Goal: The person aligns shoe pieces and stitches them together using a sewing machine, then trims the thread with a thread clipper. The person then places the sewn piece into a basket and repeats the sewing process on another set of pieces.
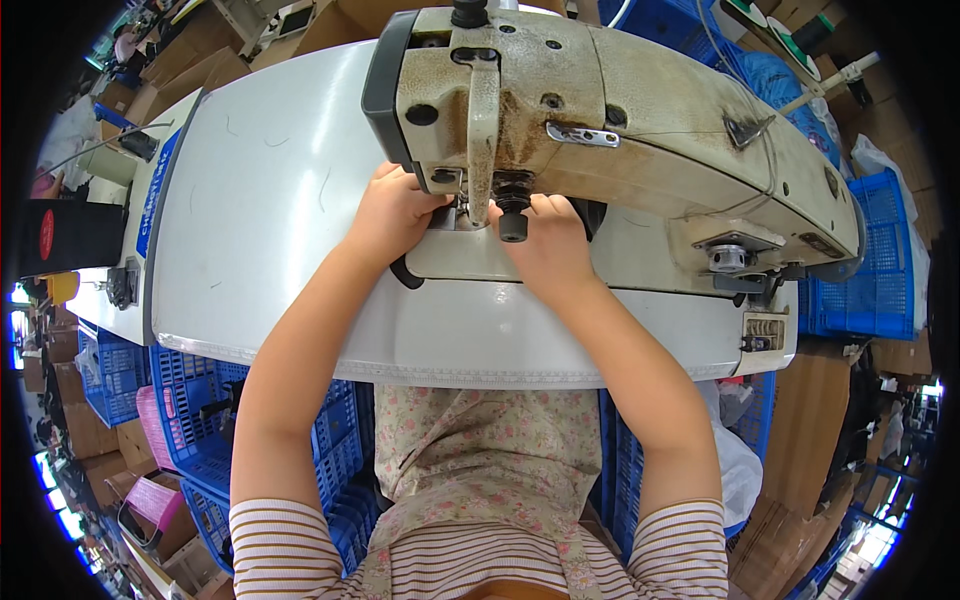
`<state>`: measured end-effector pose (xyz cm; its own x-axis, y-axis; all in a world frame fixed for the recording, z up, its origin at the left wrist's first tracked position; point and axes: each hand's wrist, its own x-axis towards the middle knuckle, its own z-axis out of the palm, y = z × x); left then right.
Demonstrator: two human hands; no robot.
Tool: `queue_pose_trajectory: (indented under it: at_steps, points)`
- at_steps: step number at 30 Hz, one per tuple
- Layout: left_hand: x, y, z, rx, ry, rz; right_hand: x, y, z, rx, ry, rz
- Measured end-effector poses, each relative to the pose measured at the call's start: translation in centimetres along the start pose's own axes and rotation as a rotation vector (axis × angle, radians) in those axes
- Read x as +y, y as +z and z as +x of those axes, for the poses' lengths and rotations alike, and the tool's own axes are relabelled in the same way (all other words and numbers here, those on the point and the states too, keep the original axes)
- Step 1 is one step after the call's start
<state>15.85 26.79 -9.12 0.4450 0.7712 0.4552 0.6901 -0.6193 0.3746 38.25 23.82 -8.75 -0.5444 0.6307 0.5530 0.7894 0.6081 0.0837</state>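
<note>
A worn cream-coloured sewing machine [660, 110] stands across the white table, its needle area between my two hands. My left hand [393, 218] is closed at the left of the presser foot [462, 212], thumb toward the metal plate, with the other fingertips hidden under the machine head. On the right, my right hand [548, 240] lies curled close behind the black round knob [513, 225], its fingertips partly hidden. A dark piece [592, 216] shows just beyond its knuckles. What lies between the fingers of either hand cannot be made out.
Loose dark threads lie on the white tabletop [250, 220], which has a ruler strip along its front edge. Blue plastic crates [340, 430] stand below at left, and another blue crate [870, 265] is at right. Cardboard [810, 430] stands at lower right. Thread cones [810, 35] sit at upper right.
</note>
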Motion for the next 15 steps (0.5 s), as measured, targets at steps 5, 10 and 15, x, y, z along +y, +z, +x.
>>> queue_pose_trajectory:
  at_steps: [5,10,15]
  points:
    - [0.11,-0.15,-0.02,0.017,-0.018,-0.009,-0.02,0.05,0.20,0.033,-0.011,0.020]
    - [0.48,-0.25,-0.05,0.009,-0.038,0.021,-0.26,-0.25,0.07,0.011,0.012,0.035]
    - [0.30,-0.05,-0.42,0.045,-0.048,-0.022,-0.53,0.08,0.18,0.043,0.054,0.127]
